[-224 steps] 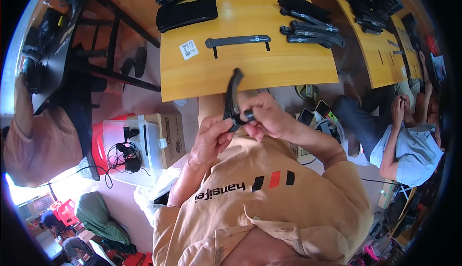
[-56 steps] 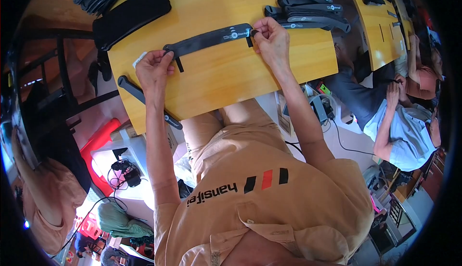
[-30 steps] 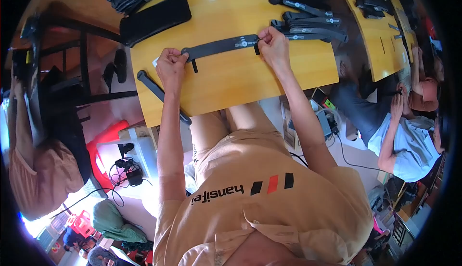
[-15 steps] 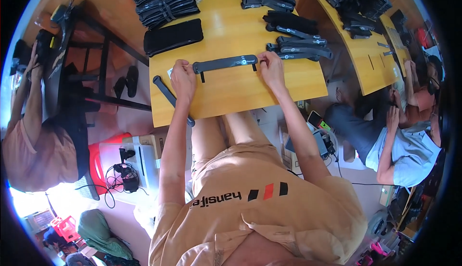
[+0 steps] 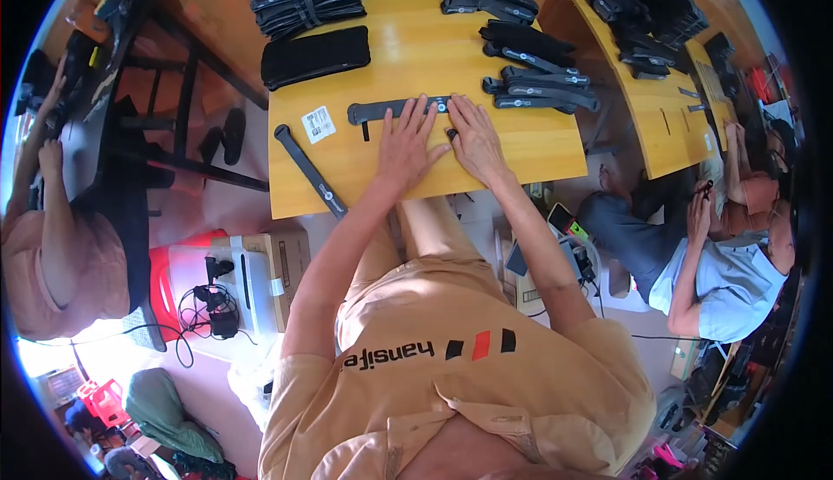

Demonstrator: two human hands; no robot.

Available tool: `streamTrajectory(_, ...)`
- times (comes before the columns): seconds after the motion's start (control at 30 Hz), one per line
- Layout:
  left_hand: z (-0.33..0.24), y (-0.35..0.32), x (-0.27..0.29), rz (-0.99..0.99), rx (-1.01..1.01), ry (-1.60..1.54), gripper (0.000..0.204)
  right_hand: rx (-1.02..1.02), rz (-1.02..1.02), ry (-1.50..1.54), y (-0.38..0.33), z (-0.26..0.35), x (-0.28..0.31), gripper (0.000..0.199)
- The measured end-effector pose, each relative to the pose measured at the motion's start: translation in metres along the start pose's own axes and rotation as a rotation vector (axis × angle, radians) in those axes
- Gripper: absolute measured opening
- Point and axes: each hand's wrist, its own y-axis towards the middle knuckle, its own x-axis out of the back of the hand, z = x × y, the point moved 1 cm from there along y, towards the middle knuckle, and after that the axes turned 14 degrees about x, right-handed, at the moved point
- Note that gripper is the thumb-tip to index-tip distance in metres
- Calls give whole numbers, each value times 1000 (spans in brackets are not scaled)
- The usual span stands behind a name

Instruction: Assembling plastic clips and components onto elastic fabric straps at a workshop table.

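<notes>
Pressing the black strap point(image 5: 382, 110), both hands point(image 5: 406, 146) point(image 5: 473, 140) lie flat, fingers point(image 5: 420, 114) spread.

Your left hand point(image 5: 406, 143) and right hand point(image 5: 473, 139) lie flat, side by side, on the black strap point(image 5: 382, 110) at the desk point(image 5: 555, 146) centre. Bare wood opens behind them toward the folded black pad point(image 5: 316, 55). To your right, stacked black straps point(image 5: 538, 89) crowd the way; left, a white tag point(image 5: 318, 123) and a long strap point(image 5: 310, 170) near the desk's left edge.
</notes>
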Motion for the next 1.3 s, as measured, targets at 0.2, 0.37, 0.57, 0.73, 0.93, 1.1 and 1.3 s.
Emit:
streamTrajectory(0.2, 20, -6, 2, 15, 31, 17, 71, 9, 47, -111, -1, 2, 3, 51)
streamTrajectory(0.37, 38, -22, 9, -25, 147, 94, 76, 24, 68, -144, -3, 4, 0, 50)
streamTrajectory(0.57, 72, -47, 58, -217, 440, 156, 70, 65, -83, -16, 0, 31, 15, 49)
streamTrajectory(0.73, 117, -106, 120, -372, 728, -667, 34, 209, -14, 389, 1, 128, 3, 51)
streamTrajectory(0.93, 115, -183, 57, -99, 1071, -1703, 31, 341, 75, 338, 7, 173, -46, 55)
streamTrajectory(1.1, 71, -173, 58, 68, 1099, -1824, 29, 292, -44, 522, 2, 167, -40, 49)
streamTrajectory(1.3, 48, -148, 66, 268, 996, -2068, 28, -221, -159, 1168, -18, 165, -14, 34)
